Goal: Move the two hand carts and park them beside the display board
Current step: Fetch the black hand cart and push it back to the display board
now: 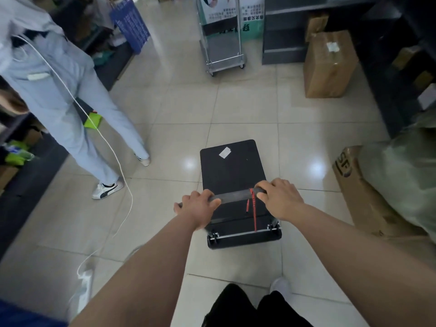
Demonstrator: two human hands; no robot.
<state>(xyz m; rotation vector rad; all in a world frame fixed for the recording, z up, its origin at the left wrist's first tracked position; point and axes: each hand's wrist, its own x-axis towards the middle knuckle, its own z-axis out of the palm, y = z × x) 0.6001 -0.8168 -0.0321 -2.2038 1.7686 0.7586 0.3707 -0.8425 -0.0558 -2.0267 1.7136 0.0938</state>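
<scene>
A black platform hand cart (230, 166) stands on the tiled floor just in front of me, with a white sticker on its deck and a red cord hanging from its handle (233, 197). My left hand (198, 208) grips the handle's left end and my right hand (278, 197) grips its right end. A second, silver hand cart (224, 50) stands at the far end of the aisle, in front of a green and white display board (247, 15).
A person in light blue clothes (59, 90) stands at the left, trailing a white cable (113, 149) across the floor. Cardboard boxes (330, 64) sit at the right by dark shelving (401, 55). A box and bagged bundle (389, 185) crowd the near right. A blue basket (131, 22) hangs far left.
</scene>
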